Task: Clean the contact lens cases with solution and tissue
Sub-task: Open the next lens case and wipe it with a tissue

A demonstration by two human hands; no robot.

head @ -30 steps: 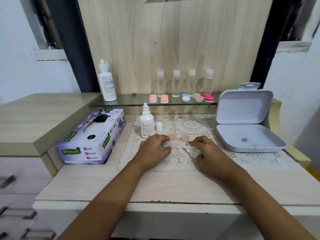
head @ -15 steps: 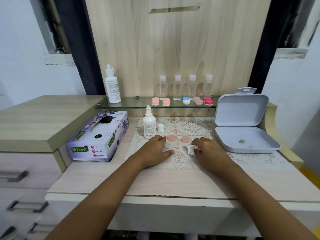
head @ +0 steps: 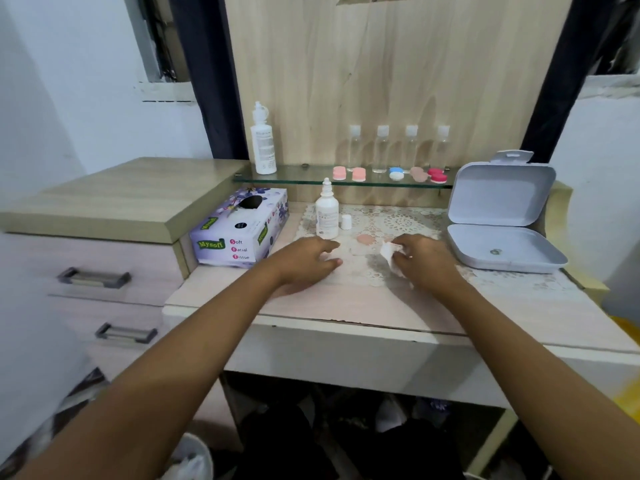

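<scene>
On the lace mat [head: 401,221], the right hand [head: 426,262] is gripping a crumpled tissue [head: 388,252] while the left hand [head: 304,263] is resting open-fingered, a peach lens-case cap [head: 364,239] lying mid-mat.

The left hand [head: 308,259] has drawn back from the right hand [head: 424,261], widening the gap between them. The right hand alone now pinches the crumpled tissue [head: 388,252].

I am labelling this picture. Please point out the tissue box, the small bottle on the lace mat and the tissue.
tissue box [head: 227,244]: head view, front face with printed words.
small bottle [head: 327,216]: head view, middle of its label.
tissue [head: 388,253]: head view, crumpled part sticking out of the right hand [head: 426,261].
</scene>
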